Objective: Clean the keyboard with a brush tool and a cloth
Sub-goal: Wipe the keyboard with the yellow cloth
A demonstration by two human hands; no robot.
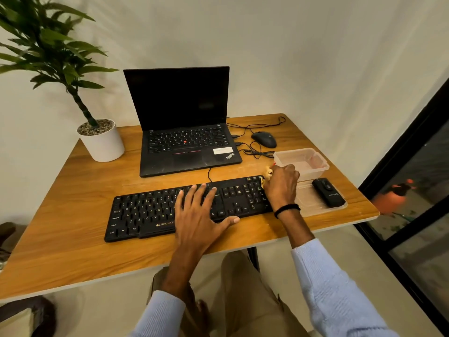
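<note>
Left hand (199,215) lies flat, fingers spread, steadying the black wired keyboard (150,210) on the wooden tabletop (73,203).
Right hand (281,188) clutches a crumpled yellow cloth (268,173) at the keyboard's right end; a hard wipe could knock the clear plastic container (313,166) just beside it.

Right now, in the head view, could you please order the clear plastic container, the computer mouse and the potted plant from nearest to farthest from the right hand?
1. Clear plastic container: just behind the right hand, slightly to its right.
2. Computer mouse: farther back, beyond the container.
3. Potted plant: far-left back corner.
</note>
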